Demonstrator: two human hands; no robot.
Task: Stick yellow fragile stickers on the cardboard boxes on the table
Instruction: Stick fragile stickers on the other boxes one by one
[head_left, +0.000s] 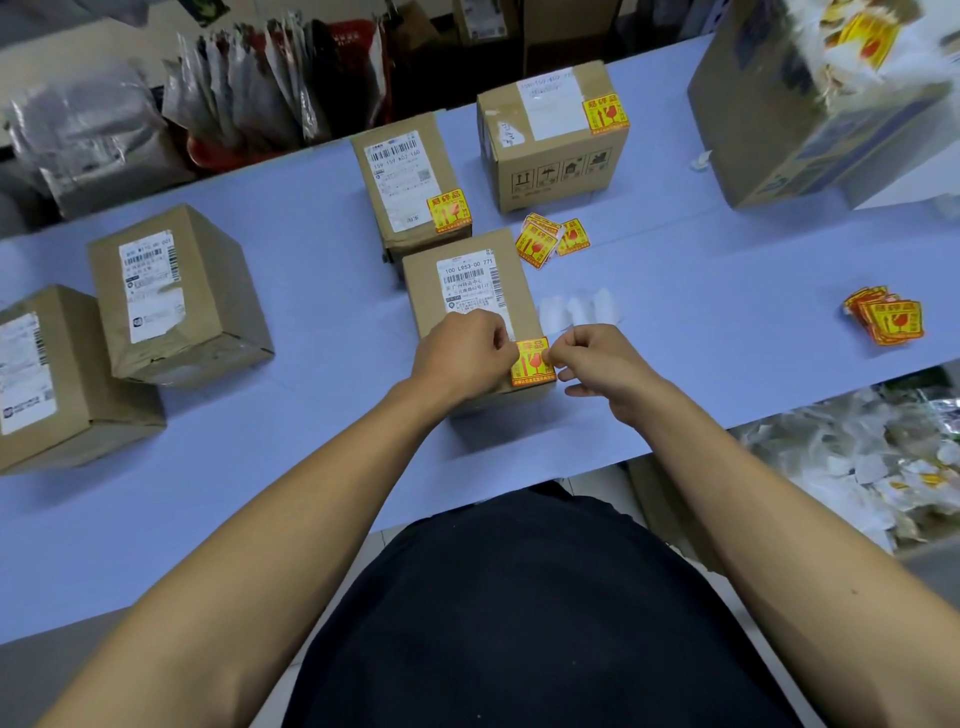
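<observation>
A small cardboard box (467, 296) with a white shipping label stands at the table's near middle. On its near right corner lies a yellow fragile sticker (530, 364). My left hand (462, 353) pinches the sticker's left edge and rests on the box top. My right hand (597, 364) pinches its right edge. Two boxes behind, one (405, 182) and another (550, 140), each carry a yellow sticker. Two boxes at the left, one (171, 296) and another (57, 379), show only white labels. Loose stickers lie in a small pile (550, 241) and a stack (885, 319).
The light blue table (311, 415) runs left to right. A large cardboard box (810, 98) holding stickers and white backing stands at the far right. White backing scraps (576, 309) lie beside the near box. Plastic bags crowd the far edge, and a scrap bin (878, 462) sits below right.
</observation>
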